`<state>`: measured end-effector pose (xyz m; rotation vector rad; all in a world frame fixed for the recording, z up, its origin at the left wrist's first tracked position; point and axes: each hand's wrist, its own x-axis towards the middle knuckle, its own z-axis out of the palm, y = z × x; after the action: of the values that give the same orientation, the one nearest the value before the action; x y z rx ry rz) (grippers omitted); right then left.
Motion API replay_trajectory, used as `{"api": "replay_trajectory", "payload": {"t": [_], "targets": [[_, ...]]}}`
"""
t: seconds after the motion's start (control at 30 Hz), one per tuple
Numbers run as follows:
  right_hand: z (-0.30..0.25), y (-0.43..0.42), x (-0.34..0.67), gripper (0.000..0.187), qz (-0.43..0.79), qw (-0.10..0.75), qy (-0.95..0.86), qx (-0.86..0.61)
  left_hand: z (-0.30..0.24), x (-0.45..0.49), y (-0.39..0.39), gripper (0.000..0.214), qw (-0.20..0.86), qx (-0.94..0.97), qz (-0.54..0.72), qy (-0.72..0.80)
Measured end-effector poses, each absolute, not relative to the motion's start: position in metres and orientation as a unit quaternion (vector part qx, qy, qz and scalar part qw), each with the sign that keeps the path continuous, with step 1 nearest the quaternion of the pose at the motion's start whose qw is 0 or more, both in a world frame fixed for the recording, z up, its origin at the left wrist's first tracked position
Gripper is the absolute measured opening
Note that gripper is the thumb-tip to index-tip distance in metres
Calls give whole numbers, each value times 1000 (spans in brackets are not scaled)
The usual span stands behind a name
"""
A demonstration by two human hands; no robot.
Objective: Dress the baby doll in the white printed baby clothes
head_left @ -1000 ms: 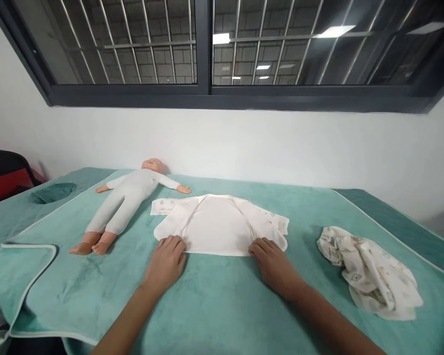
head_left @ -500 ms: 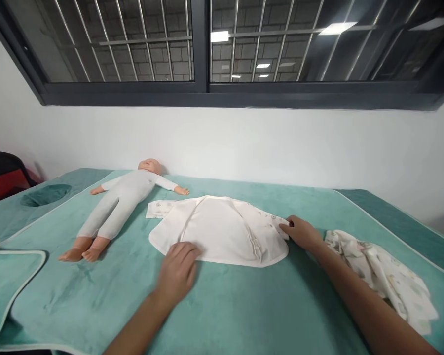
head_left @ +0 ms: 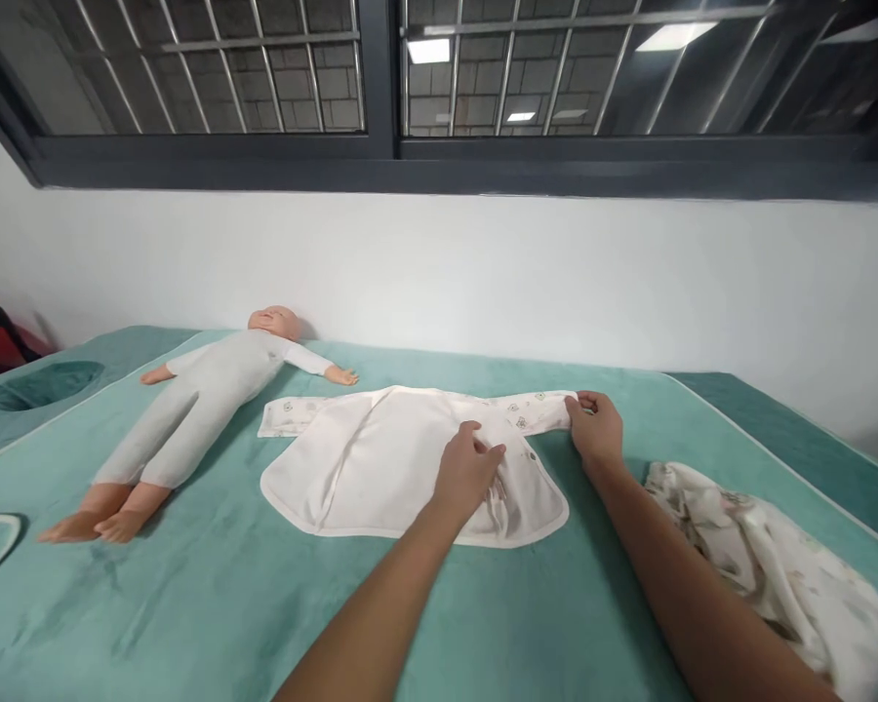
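Your right hand (head_left: 596, 429) pinching the sleeve (head_left: 542, 411) at two o'clock on the white shirt (head_left: 395, 468), your left hand (head_left: 468, 473) loosely spread over it, doll (head_left: 223, 375) at ten o'clock

Garment (head_left: 395, 458): smooth matt cloth. Left doll (head_left: 190, 419): cloth body (head_left: 234, 366), smooth plastic-looking head (head_left: 274, 321). Bedcover (head_left: 556, 624): velvety plush. Far window bars (head_left: 264, 42): shiny metal.
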<state>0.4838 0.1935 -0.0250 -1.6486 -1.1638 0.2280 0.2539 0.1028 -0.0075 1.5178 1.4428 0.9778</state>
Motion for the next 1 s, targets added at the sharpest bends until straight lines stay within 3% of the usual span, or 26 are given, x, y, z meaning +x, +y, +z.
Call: {"api": "replay_trajectory", "payload": {"t": [0.13, 0.4, 0.67, 1.0], "targets": [[-21, 205, 489, 29, 87, 523, -511, -677, -17, 244, 105, 40, 348, 616, 390, 589], [-22, 203, 481, 41, 141, 602, -481, -622, -8, 238, 99, 43, 469, 627, 367, 502], [-17, 187, 482, 43, 128, 470, -490, -722, -9, 237, 94, 32, 477, 623, 382, 489], [-17, 182, 483, 47, 180, 436, -560, -681, -3, 236, 86, 37, 474, 677, 318, 463]]}}
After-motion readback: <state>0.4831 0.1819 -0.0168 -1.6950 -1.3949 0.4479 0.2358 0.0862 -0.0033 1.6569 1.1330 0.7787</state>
